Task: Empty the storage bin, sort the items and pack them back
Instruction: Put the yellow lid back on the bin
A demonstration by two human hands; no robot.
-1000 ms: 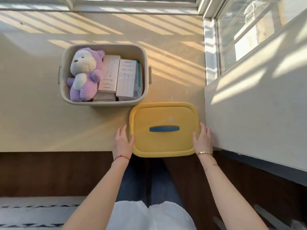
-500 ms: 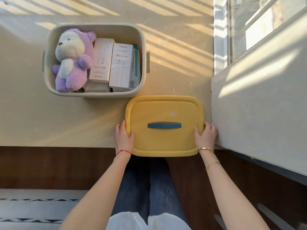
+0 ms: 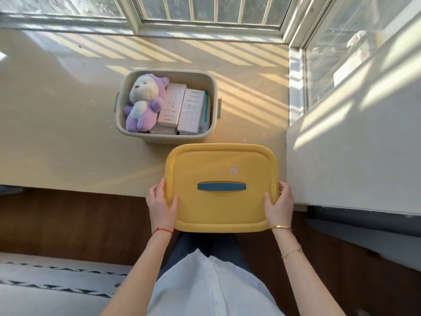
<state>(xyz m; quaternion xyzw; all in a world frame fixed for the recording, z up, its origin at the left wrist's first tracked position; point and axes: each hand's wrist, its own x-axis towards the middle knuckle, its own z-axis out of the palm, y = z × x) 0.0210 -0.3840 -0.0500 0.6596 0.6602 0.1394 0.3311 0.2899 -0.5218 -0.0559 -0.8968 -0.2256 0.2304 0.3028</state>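
While my left hand (image 3: 162, 205) and right hand (image 3: 279, 205) grip the yellow lid (image 3: 222, 209) by its side edges, thumbs on top, the open storage bin (image 3: 167, 137) sits just beyond it, holding a purple plush toy (image 3: 143, 103) and white boxes (image 3: 182, 108).

The yellow lid (image 3: 222, 188) hides the fingertips of the left hand (image 3: 162, 207) and the right hand (image 3: 279, 207), and it covers whatever part of the ledge and floor sits beneath it. Inside the storage bin (image 3: 166, 137) the plush toy (image 3: 143, 103) and the two white boxes (image 3: 182, 108) bury what looks like more packaging underneath, with only a teal edge (image 3: 206, 108) peeking out on the right. The print on those boxes is too small to read, and both forearms run off the bottom edge.
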